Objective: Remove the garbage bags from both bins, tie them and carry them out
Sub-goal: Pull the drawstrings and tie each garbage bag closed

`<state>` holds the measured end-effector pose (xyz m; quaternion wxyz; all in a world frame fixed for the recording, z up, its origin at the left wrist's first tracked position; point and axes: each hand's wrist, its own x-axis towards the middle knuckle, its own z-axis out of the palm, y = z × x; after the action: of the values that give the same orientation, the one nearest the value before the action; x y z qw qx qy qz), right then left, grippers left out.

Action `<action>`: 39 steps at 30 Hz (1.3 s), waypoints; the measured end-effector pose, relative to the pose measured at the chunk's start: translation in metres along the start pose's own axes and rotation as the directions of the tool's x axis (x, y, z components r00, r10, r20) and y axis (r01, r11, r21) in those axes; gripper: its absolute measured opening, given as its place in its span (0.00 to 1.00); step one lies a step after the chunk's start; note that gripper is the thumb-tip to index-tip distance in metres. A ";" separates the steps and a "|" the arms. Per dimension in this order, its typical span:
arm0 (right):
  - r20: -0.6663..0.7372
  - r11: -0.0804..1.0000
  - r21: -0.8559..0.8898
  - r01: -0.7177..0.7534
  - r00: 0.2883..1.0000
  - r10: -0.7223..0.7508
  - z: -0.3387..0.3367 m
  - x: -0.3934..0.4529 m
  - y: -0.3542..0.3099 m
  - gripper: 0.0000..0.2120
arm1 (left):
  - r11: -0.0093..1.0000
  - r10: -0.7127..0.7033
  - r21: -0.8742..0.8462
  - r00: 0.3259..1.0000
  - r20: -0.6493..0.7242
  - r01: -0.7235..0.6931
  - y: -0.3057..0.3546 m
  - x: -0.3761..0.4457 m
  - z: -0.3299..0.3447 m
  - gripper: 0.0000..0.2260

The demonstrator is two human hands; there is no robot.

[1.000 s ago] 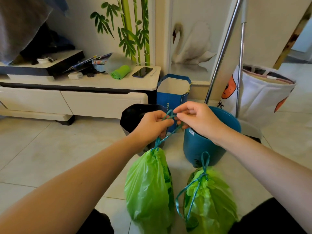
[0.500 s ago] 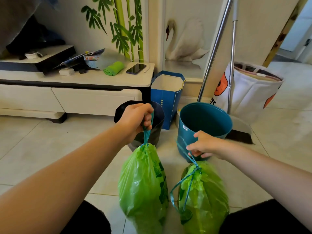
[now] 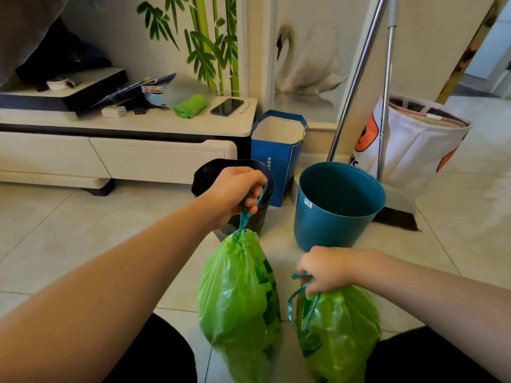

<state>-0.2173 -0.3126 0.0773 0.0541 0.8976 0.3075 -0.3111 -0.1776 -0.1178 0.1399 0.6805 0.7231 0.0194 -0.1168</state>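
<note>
The 2 green garbage bags are out of their bins and drawn closed at the neck. The left bag point(image 3: 237, 297) hangs straight below the left hand point(image 3: 235, 194) from its teal drawstring point(image 3: 244, 217); whether its bottom touches the floor is hidden by the frame edge. The right bag point(image 3: 341, 333) sits just under the right hand point(image 3: 327, 269), lower and nearer the body, with its own drawstring loop point(image 3: 300, 305) slack down its side.

The risk I see is on the right: only part of that string is gathered, so a lift could cinch unevenly, or the loose loop could snag. A thin string under a full bag may also slip through the fingers or tear at the hem.

The left hand is a closed fist, fingers curled around the string. The right hand is curled too, pinching its string at the bag's neck, knuckles up.

Beyond the left hand stands the black bin point(image 3: 210, 175); beyond the right hand the teal bin point(image 3: 331, 225), bare inside. Farther out are a blue paper bag point(image 3: 276, 161), a broom point(image 3: 359, 73) and a white cabinet point(image 3: 116, 156).
</note>
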 end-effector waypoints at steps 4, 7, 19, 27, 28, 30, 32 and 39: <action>-0.037 0.989 -0.143 -0.031 0.999 0.026 0.001 0.000 -0.001 0.06 | 1.000 -0.004 -0.015 1.000 0.028 0.004 0.000 0.001 0.003 0.07; -0.122 0.984 0.173 -0.045 0.990 0.067 -0.013 0.000 0.004 0.07 | 0.999 0.001 -0.041 1.000 0.019 0.000 -0.003 0.006 0.004 0.03; -0.291 0.408 0.904 0.132 0.887 0.358 -0.093 0.020 0.024 0.11 | 0.975 -0.009 -0.221 0.998 -0.067 -0.006 -0.021 0.056 0.009 0.05; -0.074 0.145 0.989 0.036 0.960 0.271 -0.088 0.080 0.063 0.04 | 0.982 0.165 0.120 0.970 -0.178 -0.145 -0.053 0.084 0.016 0.04; -0.056 0.106 0.994 0.027 0.957 0.284 -0.085 0.082 0.071 0.04 | 0.967 0.205 0.187 0.965 -0.161 -0.174 -0.055 0.084 0.012 0.04; 0.000 -0.053 0.998 0.017 0.949 0.314 -0.080 0.083 0.086 0.04 | 0.953 0.234 0.230 0.961 -0.144 -0.198 -0.055 0.085 0.005 0.02; 0.029 -0.219 0.975 0.045 0.947 0.321 -0.078 0.080 0.098 0.04 | 0.944 0.249 0.256 0.959 -0.132 -0.210 -0.050 0.087 0.005 0.05; 0.167 -0.104 0.985 -0.140 0.927 0.335 -0.084 0.033 0.092 0.11 | 0.876 -0.106 0.467 0.992 -0.065 0.124 -0.047 0.048 0.020 0.13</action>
<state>-0.0986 -0.3456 0.1167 -0.5767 0.7126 -0.1759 -0.3588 -0.1425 -0.1408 0.0836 0.4766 0.8659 0.0461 -0.1447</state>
